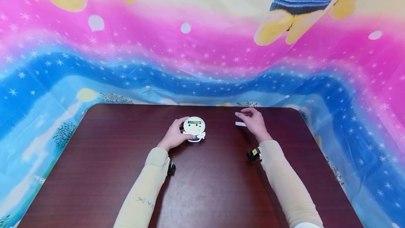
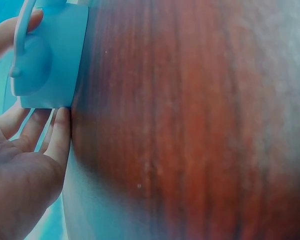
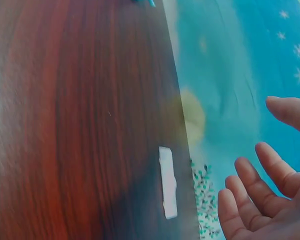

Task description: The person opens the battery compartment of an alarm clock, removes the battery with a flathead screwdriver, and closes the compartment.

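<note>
Round white device (image 1: pixel 193 129), far middle of the tabletop (image 1: pixel 209 178): your left hand (image 1: pixel 174 134) grips it; your right hand (image 1: pixel 255 121), fingers loosely spread, hangs near a white strip (image 3: pixel 168 183), likely its cover. The battery slot (image 1: pixel 194 122) looks filled, so closing seems due: pinch that strip.

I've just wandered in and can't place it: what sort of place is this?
Perhaps a makeshift recording corner: a dark wood-grained table is enclosed by a colourful cartoon-print backdrop, and a small black device sits at each wrist.
</note>
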### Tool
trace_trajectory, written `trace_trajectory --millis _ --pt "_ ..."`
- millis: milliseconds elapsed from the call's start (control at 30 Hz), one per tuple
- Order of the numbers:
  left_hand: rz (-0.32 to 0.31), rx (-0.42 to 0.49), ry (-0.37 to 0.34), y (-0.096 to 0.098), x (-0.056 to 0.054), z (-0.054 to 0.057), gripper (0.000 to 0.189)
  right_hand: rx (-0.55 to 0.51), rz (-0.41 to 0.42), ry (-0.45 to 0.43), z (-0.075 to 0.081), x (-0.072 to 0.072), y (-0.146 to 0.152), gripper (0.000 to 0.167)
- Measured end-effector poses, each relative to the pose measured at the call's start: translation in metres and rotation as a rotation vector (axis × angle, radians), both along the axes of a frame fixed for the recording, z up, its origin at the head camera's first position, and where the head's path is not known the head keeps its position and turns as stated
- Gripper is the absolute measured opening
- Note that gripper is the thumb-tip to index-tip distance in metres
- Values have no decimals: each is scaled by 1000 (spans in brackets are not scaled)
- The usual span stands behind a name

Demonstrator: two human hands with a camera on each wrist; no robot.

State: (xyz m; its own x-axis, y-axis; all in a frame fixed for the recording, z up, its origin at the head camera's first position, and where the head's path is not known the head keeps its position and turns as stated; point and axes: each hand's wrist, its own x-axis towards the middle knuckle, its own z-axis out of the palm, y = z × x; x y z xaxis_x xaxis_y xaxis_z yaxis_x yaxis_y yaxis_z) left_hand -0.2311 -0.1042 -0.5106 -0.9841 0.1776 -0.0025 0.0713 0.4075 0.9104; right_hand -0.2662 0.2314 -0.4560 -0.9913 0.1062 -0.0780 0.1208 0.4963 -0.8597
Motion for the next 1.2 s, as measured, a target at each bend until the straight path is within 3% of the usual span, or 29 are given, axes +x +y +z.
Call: trace_trajectory --millis 267,900,1200 --pt "7 8 -3 -1 1 -4 85 29 97 49 -10 2 -24 53" --pt "12 29 2 0 -1 -4 85 -6 266 119 -10 4 -78 42" --pt "14 13 6 0 -1 -3 85 91 336 134 -16 4 -98 40"
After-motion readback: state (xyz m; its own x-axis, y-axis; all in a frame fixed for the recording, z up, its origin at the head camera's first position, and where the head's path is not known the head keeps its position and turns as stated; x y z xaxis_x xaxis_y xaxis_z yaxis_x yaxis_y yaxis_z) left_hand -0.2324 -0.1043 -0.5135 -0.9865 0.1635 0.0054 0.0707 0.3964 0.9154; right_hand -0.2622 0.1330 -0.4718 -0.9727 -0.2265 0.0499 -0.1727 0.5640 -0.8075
